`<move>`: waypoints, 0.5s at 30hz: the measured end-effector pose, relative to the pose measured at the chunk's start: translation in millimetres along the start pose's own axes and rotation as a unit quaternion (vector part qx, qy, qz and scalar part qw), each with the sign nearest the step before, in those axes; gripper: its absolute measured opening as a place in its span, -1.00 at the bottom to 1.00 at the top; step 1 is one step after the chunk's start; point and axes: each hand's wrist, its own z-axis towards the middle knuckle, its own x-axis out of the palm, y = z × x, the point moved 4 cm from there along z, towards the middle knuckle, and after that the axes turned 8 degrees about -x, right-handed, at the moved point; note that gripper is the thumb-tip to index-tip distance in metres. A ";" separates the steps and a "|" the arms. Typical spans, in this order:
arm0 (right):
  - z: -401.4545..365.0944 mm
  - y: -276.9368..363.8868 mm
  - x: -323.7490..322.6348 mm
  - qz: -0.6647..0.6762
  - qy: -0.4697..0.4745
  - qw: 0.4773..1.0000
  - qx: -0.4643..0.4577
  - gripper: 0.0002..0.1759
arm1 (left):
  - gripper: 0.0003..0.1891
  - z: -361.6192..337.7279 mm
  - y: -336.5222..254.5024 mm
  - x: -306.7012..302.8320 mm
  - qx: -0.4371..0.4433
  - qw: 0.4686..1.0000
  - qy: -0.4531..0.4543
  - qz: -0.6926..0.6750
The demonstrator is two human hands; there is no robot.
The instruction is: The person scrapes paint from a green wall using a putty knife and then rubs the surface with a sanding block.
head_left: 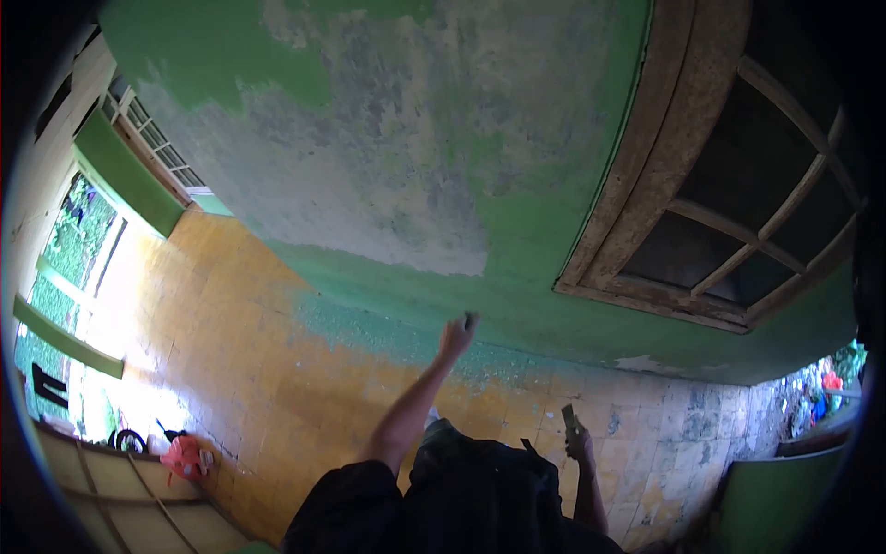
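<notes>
My left hand [454, 338] is closed and reaches toward the foot of the green wall [526, 231]. A small dark thing shows at its fingertips, too blurred to name. My right hand [579, 445], lower and to the right, is wrapped round a flat, narrow tool that looks like a scraper [568, 419], its end pointing up and away from me. On the wall, a large patch [397, 175] has lost its green paint and shows grey-white plaster. Pale green flakes [369, 328] lie along the floor at the wall's base.
A wooden window frame [628, 185] with panes is set in the wall at right. The yellow tiled floor [249, 369] runs left toward a bright opening. A red bag [185, 456] sits at lower left by a panelled surface [120, 503]. A green low wall [775, 503] stands at lower right.
</notes>
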 end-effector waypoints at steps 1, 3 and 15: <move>10.2 18.3 9.0 0.005 0.002 1.000 -0.006 -0.46 | -0.39 -16.8 14.1 6.1 -0.013 1.000 0.023 -0.002; 30.1 64.1 31.7 0.031 -0.017 0.999 -0.037 -0.40 | -0.39 -36.6 38.5 11.4 -0.050 0.996 0.068 -0.014; 49.2 459.4 160.1 0.304 -0.063 0.880 -0.359 -0.36 | -0.75 65.1 -20.9 -102.8 -0.117 0.889 0.213 -0.388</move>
